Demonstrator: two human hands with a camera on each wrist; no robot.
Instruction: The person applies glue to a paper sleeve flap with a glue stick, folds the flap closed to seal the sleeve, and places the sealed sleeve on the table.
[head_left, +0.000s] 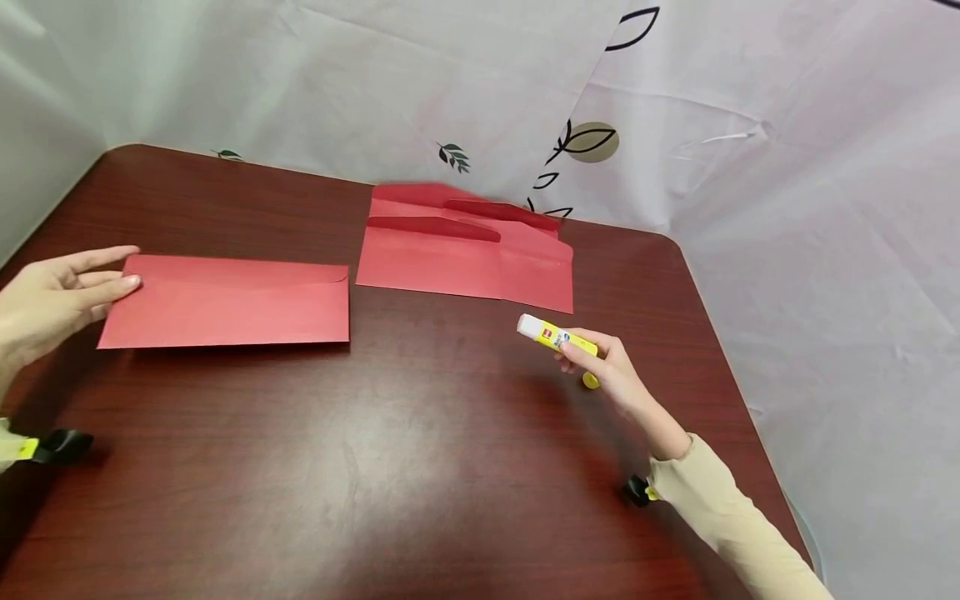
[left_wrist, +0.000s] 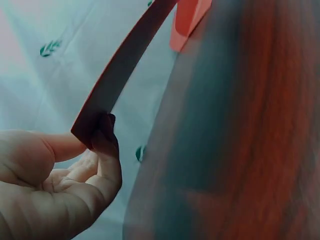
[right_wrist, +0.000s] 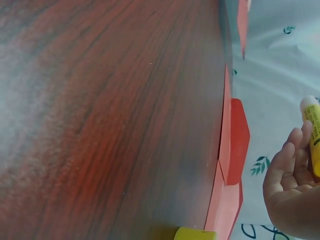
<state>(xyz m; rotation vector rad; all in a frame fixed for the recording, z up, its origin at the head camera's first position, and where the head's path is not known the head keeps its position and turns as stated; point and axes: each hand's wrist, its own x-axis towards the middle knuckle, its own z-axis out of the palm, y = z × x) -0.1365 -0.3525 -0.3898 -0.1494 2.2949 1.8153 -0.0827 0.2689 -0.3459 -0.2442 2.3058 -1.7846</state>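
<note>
While our left hand (head_left: 56, 304) pinches the left end of a red envelope (head_left: 232, 304) at the left of the frame, thumb on one face and fingers behind, our right hand (head_left: 603, 365) curls round a glue stick (head_left: 553, 336) right of centre, its white end pointing to the upper left. Both hands are closed just far enough to hold these things. The envelope hangs above the table (head_left: 360, 467) with its shadow below, and its flap seems to lie down along the upper edge, though the seam is faint. To handle it well, we judge, we should pinch lightly so the paper does not crease, support the free right end before anything presses on it, and hold the white end of the stick off the smooth face. A round yellow piece (head_left: 591, 381), probably the stick's cap, sits on the table near our right hand, where a sleeve or wrist could knock it. Towards the top centre, overlapping red envelopes (head_left: 431, 262) with raised flaps lie between our two hands' sides, so a low sweep across could catch those flaps. Beyond them, a pale patterned cloth (head_left: 420, 75) hangs against the table's far edge.
</note>
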